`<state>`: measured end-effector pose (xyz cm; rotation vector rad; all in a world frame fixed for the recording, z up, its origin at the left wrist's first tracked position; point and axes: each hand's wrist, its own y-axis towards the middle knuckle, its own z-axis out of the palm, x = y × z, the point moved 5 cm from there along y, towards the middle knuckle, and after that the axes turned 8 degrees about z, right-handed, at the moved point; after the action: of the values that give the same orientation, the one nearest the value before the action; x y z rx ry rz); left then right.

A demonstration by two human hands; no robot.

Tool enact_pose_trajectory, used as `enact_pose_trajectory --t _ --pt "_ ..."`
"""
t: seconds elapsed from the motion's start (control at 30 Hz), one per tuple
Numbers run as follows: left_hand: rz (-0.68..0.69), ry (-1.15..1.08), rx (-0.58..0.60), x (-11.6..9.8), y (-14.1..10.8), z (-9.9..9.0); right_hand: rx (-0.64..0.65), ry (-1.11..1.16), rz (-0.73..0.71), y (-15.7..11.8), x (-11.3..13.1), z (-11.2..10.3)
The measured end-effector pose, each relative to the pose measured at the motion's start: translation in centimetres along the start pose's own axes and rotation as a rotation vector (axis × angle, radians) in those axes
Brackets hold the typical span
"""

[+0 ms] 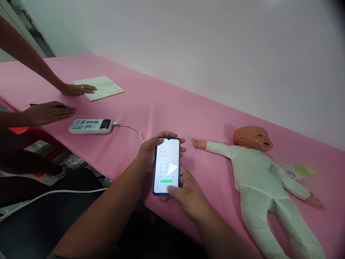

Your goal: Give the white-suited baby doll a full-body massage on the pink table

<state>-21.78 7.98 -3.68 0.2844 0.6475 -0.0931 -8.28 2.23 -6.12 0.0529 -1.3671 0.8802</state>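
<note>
A lit smartphone [165, 158] showing a dial pad is held upright over the table's near edge. My left hand [147, 151] grips its upper left side, with fingertips wrapped round to the right edge. Lower down, my right hand [190, 196] holds the bottom right corner, its thumb resting on the screen near the bottom. To the right of the phone lies a baby doll [258, 169] on its back, with a pale cloth body and one arm stretched toward my hands. A white power bank [91, 126] with a small dark display lies to the left, a white cable [132, 126] plugged into it.
Another person's hand [78, 89], wearing a ring, presses on an open notebook [104, 88]. That person's other hand [50, 113] rests on the table with a pen [63, 106]. A clear packet with a green part [304, 169] lies beside the doll. A pink cloth [172, 104] covers the table along the wall.
</note>
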Motion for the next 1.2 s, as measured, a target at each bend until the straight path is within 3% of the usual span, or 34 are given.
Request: enact_pose_trajectory --t 1.0,1.2 --pt "-0.013 -0.033 -0.005 0.06 -0.03 0.0 0.002 -0.021 -0.004 0.08 -0.47 -0.17" --pt "-0.018 -0.022 -0.022 0.09 -0.11 -0.05 -0.062 -0.078 0.009 0.23 -0.86 -0.32"
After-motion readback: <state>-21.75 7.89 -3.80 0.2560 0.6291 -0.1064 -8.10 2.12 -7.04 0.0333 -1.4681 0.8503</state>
